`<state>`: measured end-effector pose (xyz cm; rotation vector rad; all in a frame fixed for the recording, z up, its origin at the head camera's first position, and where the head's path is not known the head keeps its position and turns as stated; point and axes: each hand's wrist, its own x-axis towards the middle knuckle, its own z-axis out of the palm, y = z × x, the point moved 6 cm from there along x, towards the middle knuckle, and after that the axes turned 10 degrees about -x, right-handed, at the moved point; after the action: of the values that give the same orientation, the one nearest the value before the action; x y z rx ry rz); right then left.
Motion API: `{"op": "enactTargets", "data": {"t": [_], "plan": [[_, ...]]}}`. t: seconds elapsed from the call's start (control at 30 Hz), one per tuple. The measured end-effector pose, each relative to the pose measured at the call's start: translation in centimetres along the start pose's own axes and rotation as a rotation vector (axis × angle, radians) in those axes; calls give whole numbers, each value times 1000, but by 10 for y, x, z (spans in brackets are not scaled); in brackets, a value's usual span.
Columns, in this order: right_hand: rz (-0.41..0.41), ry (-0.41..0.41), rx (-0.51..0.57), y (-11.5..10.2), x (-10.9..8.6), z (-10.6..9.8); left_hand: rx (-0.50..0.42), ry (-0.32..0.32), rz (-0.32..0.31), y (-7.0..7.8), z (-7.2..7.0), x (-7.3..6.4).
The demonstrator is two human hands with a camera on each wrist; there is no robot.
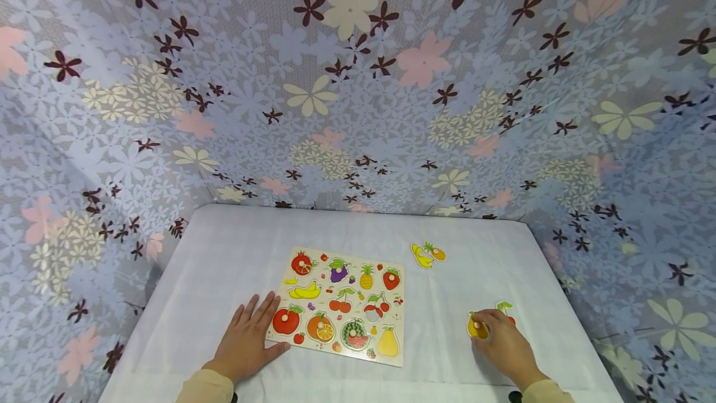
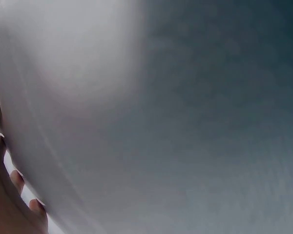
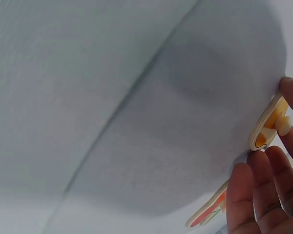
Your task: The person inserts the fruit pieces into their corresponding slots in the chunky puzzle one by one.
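A wooden fruit puzzle board [image 1: 348, 291] lies flat on the white table. My left hand [image 1: 246, 336] rests at its left edge with fingers spread, the thumb along the near-left corner. Several knobbed pieces, such as the watermelon [image 1: 355, 334], sit in the board. To the board's right, my right hand [image 1: 503, 342] pinches a yellow pear puzzle piece [image 1: 474, 330] by its edge; in the right wrist view a fingertip meets its pale knob [image 3: 283, 125]. A cherry piece [image 1: 506, 310] lies just beyond that hand, partly hidden. The left wrist view shows only some fingers [image 2: 17, 181] at its edge.
Behind the board's right corner, a banana piece [image 1: 421, 257] and a pineapple piece [image 1: 436, 252] lie close together on the table [image 1: 235, 235]. Floral cloth [image 1: 358, 142] hangs behind the table and along both sides.
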<state>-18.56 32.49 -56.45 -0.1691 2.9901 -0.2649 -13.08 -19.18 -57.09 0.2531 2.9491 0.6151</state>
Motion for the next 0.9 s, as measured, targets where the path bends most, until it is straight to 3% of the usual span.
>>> {"op": "enactTargets", "data": {"t": [0.33, 0.9], "plan": [[-16, 58, -37, -3, -1, 1, 22, -15, -12, -5, 6, 1], [-82, 78, -43, -4, 3, -3, -27, 5, 10, 4, -5, -1]]}}
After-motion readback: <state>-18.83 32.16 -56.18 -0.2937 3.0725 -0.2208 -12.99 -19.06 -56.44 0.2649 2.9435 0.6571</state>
